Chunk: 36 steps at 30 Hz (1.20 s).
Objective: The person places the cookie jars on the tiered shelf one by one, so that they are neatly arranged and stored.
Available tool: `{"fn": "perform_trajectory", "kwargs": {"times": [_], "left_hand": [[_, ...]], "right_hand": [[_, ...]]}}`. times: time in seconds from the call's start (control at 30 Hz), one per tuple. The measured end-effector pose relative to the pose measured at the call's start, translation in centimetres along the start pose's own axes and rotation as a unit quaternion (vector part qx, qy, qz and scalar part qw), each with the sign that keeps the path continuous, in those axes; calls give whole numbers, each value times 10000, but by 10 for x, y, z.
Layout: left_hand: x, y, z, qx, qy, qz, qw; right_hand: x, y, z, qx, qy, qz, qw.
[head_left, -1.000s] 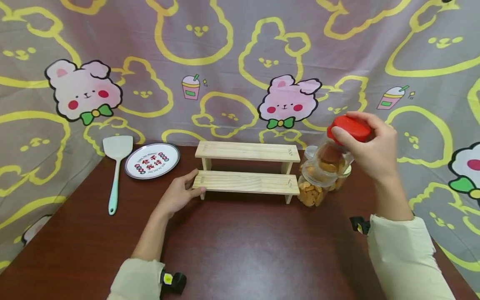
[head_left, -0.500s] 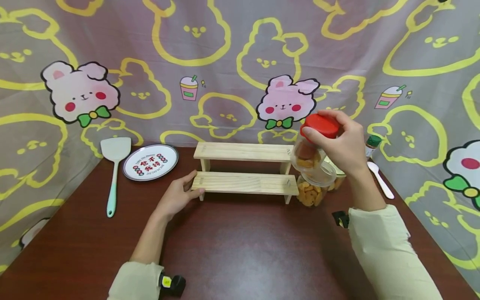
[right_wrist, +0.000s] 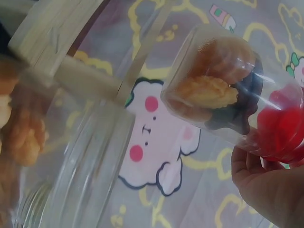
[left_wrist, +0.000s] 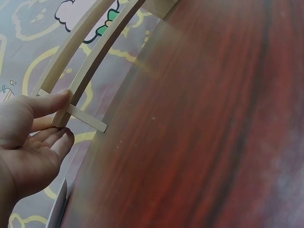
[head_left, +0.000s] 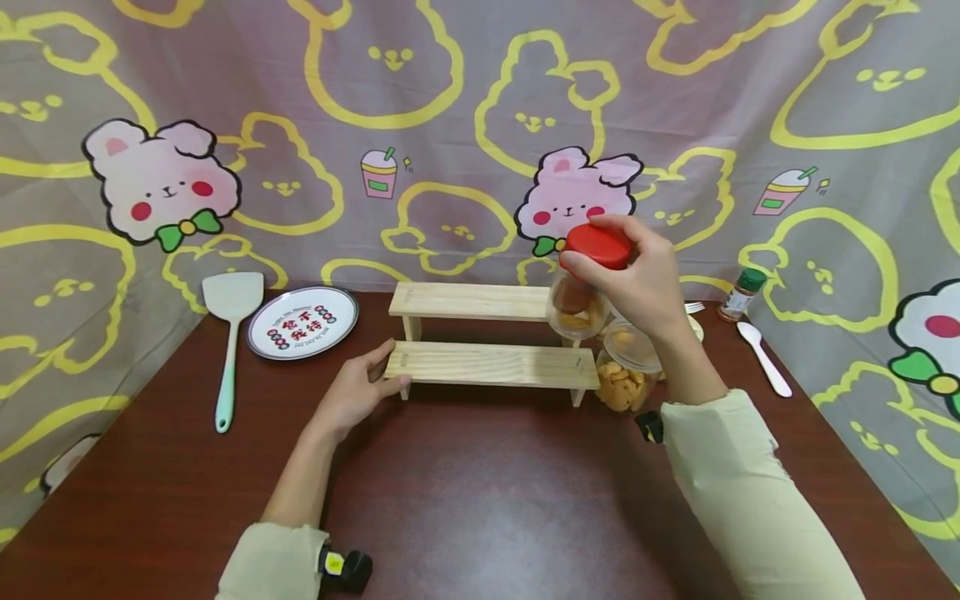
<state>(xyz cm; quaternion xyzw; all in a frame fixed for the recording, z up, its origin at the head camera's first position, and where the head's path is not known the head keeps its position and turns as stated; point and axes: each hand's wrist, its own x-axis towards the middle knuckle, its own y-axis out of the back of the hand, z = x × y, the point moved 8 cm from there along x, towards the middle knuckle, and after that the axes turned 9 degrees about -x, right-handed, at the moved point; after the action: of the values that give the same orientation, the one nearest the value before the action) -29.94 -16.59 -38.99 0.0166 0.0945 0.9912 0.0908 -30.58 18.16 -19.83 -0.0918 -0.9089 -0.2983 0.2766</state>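
Note:
In the head view, my right hand (head_left: pixel 645 279) grips the red lid (head_left: pixel 600 246) of a clear jar (head_left: pixel 576 321). The jar hangs slightly tilted in front of the right end of a two-tier wooden rack (head_left: pixel 491 364). Biscuits show inside that jar (right_wrist: pixel 213 80) in the right wrist view. My left hand (head_left: pixel 358 390) holds the left end of the rack's lower board. Seen from the left wrist, the thumb of my left hand (left_wrist: pixel 33 152) lies on the board's top and the fingers are at its end and underside.
A second clear jar of biscuits (head_left: pixel 622 387) stands against the rack's right end, with another container (head_left: pixel 696 329) partly hidden behind my arm. Farther right are a green-capped spice bottle (head_left: pixel 741 294), a white spoon (head_left: pixel 765 358) and fork tines (head_left: pixel 695 307). A plate (head_left: pixel 303 323) and a spatula (head_left: pixel 230 350) lie left.
My right hand has carried the red-lidded jar leftward, from above the other jars to the rack's right end. The spice bottle and spoon have come into view. My left hand stays on the rack.

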Motion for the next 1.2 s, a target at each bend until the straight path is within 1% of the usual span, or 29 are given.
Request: {"fn": "perform_trajectory", "kwargs": {"times": [0.13, 0.47, 0.63, 1.0, 1.2], "left_hand": [[0, 0, 0, 14, 29, 6, 10000], [1, 0, 2, 41, 88, 58, 9999], [2, 0, 1, 32, 137, 111, 9998], [0, 2, -1, 100, 108, 54, 9999], [1, 0, 0, 15, 70, 44, 10000]], "right_hand": [[5, -13, -5, 194, -12, -152, 9997], [14, -49, -18, 467, 101, -293, 9984], [17, -64, -26, 506, 157, -393, 9978], [28, -93, -37, 562, 237, -620, 9962], [35, -109, -44, 623, 159, -933, 9936]]}}
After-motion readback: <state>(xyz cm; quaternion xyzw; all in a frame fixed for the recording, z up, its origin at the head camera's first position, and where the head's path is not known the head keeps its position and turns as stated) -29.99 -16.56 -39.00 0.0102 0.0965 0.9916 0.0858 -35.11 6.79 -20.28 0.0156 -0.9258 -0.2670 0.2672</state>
